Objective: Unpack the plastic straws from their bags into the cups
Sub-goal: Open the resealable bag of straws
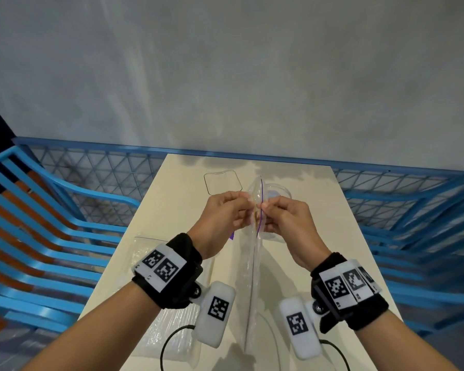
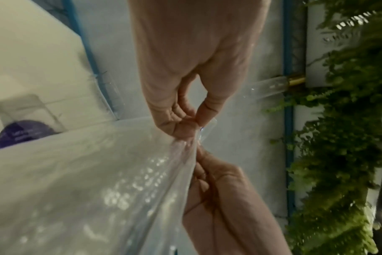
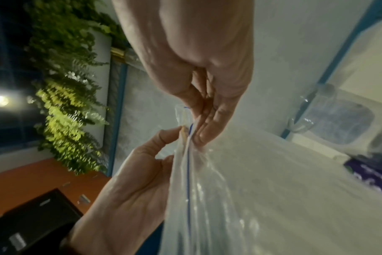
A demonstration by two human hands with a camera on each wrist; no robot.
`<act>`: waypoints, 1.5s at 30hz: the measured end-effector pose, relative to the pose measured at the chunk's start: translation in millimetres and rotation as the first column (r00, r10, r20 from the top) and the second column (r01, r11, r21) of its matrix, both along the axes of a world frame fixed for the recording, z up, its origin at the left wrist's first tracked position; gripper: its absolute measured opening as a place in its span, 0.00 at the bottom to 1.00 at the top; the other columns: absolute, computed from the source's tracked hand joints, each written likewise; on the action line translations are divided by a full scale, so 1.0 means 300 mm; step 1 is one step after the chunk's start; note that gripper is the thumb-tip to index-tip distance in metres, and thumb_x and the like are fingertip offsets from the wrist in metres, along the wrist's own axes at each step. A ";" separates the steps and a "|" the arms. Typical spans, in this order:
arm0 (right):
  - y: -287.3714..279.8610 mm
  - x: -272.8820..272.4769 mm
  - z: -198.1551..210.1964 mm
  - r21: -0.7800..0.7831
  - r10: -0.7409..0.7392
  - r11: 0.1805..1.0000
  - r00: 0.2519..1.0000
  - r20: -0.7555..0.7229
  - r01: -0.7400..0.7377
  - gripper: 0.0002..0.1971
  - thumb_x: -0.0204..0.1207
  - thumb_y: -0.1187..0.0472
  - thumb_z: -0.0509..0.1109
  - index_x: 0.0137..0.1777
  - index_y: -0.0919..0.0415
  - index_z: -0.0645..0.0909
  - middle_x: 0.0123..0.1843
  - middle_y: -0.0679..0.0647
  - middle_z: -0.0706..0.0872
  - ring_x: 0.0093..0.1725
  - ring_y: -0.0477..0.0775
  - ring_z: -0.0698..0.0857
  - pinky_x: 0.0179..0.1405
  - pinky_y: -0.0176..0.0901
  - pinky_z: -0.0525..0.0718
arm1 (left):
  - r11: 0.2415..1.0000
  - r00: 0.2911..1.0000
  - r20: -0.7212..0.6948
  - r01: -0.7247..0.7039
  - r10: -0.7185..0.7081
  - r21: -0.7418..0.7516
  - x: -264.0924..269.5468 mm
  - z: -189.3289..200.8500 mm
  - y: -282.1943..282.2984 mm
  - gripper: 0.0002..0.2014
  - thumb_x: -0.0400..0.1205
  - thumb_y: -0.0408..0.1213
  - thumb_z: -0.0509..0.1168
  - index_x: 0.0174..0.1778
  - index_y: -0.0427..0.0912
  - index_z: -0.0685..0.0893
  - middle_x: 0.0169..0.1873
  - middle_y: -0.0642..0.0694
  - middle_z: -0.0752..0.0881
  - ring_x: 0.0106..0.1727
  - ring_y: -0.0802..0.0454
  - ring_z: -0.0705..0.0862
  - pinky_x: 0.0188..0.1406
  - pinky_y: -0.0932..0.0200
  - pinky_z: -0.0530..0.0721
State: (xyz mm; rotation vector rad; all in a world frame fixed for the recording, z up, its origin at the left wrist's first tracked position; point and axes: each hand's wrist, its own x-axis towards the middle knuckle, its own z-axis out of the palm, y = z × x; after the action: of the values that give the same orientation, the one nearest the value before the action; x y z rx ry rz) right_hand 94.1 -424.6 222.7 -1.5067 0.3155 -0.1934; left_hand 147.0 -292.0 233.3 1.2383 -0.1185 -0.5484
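Left hand (image 1: 220,210) and right hand (image 1: 284,218) each pinch one lip of the zip bag (image 1: 253,263); opening step, next pull the seal apart

Clear zip bag (image 1: 255,253) with a blue-purple seal line; cream table (image 1: 172,210); bright blue slatted chairs (image 1: 46,236); blue lattice railing (image 1: 105,167); black wristbands (image 1: 177,274) with black-and-white square markers; grey wall (image 1: 225,76).
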 end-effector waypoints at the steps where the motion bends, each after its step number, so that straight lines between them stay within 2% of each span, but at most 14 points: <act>1: 0.002 0.002 0.002 -0.023 0.034 0.999 0.999 -0.014 -0.034 0.07 0.81 0.68 0.65 0.50 0.72 0.83 0.40 0.65 0.89 0.37 0.57 0.88 0.33 0.40 0.87 | 1.000 1.000 0.004 -0.004 0.004 0.024 -0.001 -0.001 0.001 0.07 0.81 0.23 0.63 0.48 0.38 0.78 0.34 0.40 0.84 0.31 0.49 0.84 0.36 0.61 0.85; 4: -0.002 0.009 0.016 -0.127 0.092 0.987 0.994 -0.057 -0.099 0.07 0.79 0.69 0.68 0.54 0.71 0.83 0.31 0.59 0.86 0.27 0.51 0.83 0.29 0.41 0.83 | 0.949 0.957 0.279 -0.008 -0.085 0.315 -0.004 0.009 0.017 0.07 0.81 0.26 0.61 0.48 0.43 0.73 0.39 0.44 0.81 0.34 0.51 0.81 0.37 0.61 0.83; 6: -0.014 0.014 0.044 -0.354 0.076 0.930 0.994 -0.074 -0.097 0.06 0.76 0.69 0.68 0.49 0.64 0.86 0.27 0.56 0.84 0.23 0.48 0.79 0.28 0.38 0.81 | 0.752 0.710 0.619 -0.194 -0.334 0.629 0.005 0.022 0.034 0.07 0.79 0.32 0.65 0.48 0.49 0.76 0.49 0.48 0.76 0.44 0.51 0.80 0.44 0.64 0.81; 8: -0.017 0.019 0.077 -0.589 0.081 0.800 0.994 -0.075 -0.110 0.07 0.74 0.68 0.68 0.42 0.59 0.88 0.29 0.58 0.84 0.24 0.48 0.78 0.27 0.33 0.78 | 0.629 0.439 0.727 -0.372 -0.528 0.682 0.023 0.054 0.039 0.07 0.78 0.37 0.68 0.50 0.52 0.81 0.60 0.47 0.71 0.58 0.49 0.76 0.53 0.57 0.81; 9: -0.014 0.022 0.092 -0.658 0.095 0.744 0.993 -0.071 -0.118 0.07 0.72 0.67 0.68 0.40 0.58 0.87 0.29 0.58 0.84 0.25 0.48 0.77 0.26 0.31 0.76 | 0.612 0.388 0.722 -0.383 -0.573 0.692 0.035 0.074 0.037 0.06 0.78 0.39 0.69 0.50 0.51 0.84 0.64 0.45 0.71 0.63 0.48 0.76 0.56 0.53 0.81; 15: -0.005 0.049 0.073 -0.790 0.086 0.606 0.995 -0.046 -0.089 0.03 0.71 0.63 0.73 0.41 0.56 0.81 0.31 0.48 0.77 0.32 0.45 0.74 0.29 0.31 0.68 | 0.524 0.398 0.578 -0.246 -0.713 0.815 0.098 0.143 -0.002 0.16 0.74 0.18 0.61 0.37 0.42 0.89 0.40 0.47 0.88 0.47 0.47 0.86 0.45 0.57 0.83; 19: -0.032 0.049 -0.007 -0.859 0.114 0.454 0.971 -0.208 -0.237 0.06 0.76 0.62 0.68 0.40 0.63 0.76 0.39 0.56 0.80 0.41 0.57 0.76 0.35 0.45 0.69 | 0.472 0.410 0.540 -0.262 -0.735 0.842 0.093 0.124 0.001 0.20 0.72 0.17 0.56 0.33 0.44 0.88 0.49 0.41 0.87 0.51 0.43 0.86 0.51 0.49 0.85; 23: -0.041 0.056 -0.017 -0.839 0.072 0.532 0.993 -0.092 -0.116 0.10 0.78 0.66 0.64 0.37 0.70 0.80 0.36 0.61 0.84 0.37 0.59 0.78 0.30 0.37 0.70 | 0.280 0.388 0.359 -0.245 -0.849 0.928 0.067 0.070 -0.015 0.26 0.78 0.20 0.55 0.70 0.45 0.80 0.64 0.43 0.78 0.63 0.42 0.80 0.58 0.51 0.81; 27: -0.077 0.032 -0.025 -0.834 0.078 0.508 0.976 -0.204 -0.215 0.09 0.79 0.59 0.67 0.37 0.57 0.79 0.36 0.55 0.81 0.39 0.57 0.79 0.39 0.40 0.78 | 0.394 0.438 0.490 -0.295 -0.754 0.870 0.085 0.066 0.035 0.24 0.77 0.19 0.58 0.63 0.45 0.85 0.49 0.48 0.76 0.52 0.50 0.78 0.46 0.61 0.73; 32: -0.199 -0.020 -0.051 -0.832 -0.072 0.508 0.952 -0.299 -0.223 0.08 0.79 0.57 0.67 0.44 0.59 0.85 0.40 0.57 0.86 0.48 0.60 0.84 0.50 0.50 0.84 | 0.254 0.504 0.398 -0.330 -0.767 0.909 0.095 0.017 0.127 0.31 0.77 0.17 0.59 0.73 0.50 0.77 0.68 0.49 0.73 0.62 0.46 0.80 0.50 0.55 0.84; 37: -0.145 -0.034 -0.093 -0.793 0.034 0.535 0.945 -0.324 -0.291 0.09 0.74 0.62 0.69 0.53 0.55 0.83 0.44 0.54 0.85 0.47 0.59 0.83 0.49 0.49 0.82 | 0.529 0.658 0.412 -0.025 -0.630 0.848 0.101 -0.014 0.115 0.34 0.74 0.19 0.65 0.76 0.47 0.74 0.62 0.45 0.76 0.42 0.47 0.81 0.32 0.70 0.81; 42: -0.272 -0.089 -0.099 -0.783 -0.096 0.573 0.930 -0.356 -0.241 0.03 0.79 0.57 0.68 0.45 0.51 0.83 0.41 0.57 0.87 0.42 0.60 0.85 0.38 0.44 0.79 | 0.234 0.616 0.347 -0.258 -0.708 0.937 0.126 -0.053 0.212 0.37 0.76 0.26 0.68 0.80 0.56 0.67 0.64 0.46 0.74 0.49 0.51 0.76 0.52 0.57 0.81; 43: -0.269 -0.096 -0.099 -0.749 -0.070 0.622 0.937 -0.343 -0.228 0.03 0.79 0.59 0.68 0.47 0.50 0.82 0.41 0.58 0.88 0.42 0.61 0.87 0.37 0.44 0.80 | 0.227 0.635 0.302 -0.200 -0.711 0.953 0.116 -0.066 0.205 0.39 0.77 0.26 0.69 0.82 0.55 0.63 0.69 0.47 0.72 0.51 0.51 0.76 0.53 0.57 0.81; 45: -0.233 -0.100 -0.103 -0.589 0.027 0.772 0.938 -0.344 -0.238 0.10 0.79 0.63 0.68 0.57 0.49 0.80 0.47 0.58 0.87 0.44 0.60 0.88 0.37 0.46 0.85 | 0.398 0.743 0.236 0.044 -0.626 0.916 0.094 -0.077 0.179 0.43 0.75 0.23 0.70 0.84 0.50 0.60 0.78 0.51 0.67 0.55 0.48 0.82 0.53 0.56 0.86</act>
State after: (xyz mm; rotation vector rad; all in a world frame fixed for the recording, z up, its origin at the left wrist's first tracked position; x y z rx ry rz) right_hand 64.0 -494.5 191.7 -2.2310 0.4234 0.0802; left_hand 175.4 -238.4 210.2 2.4594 -0.7101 -0.6197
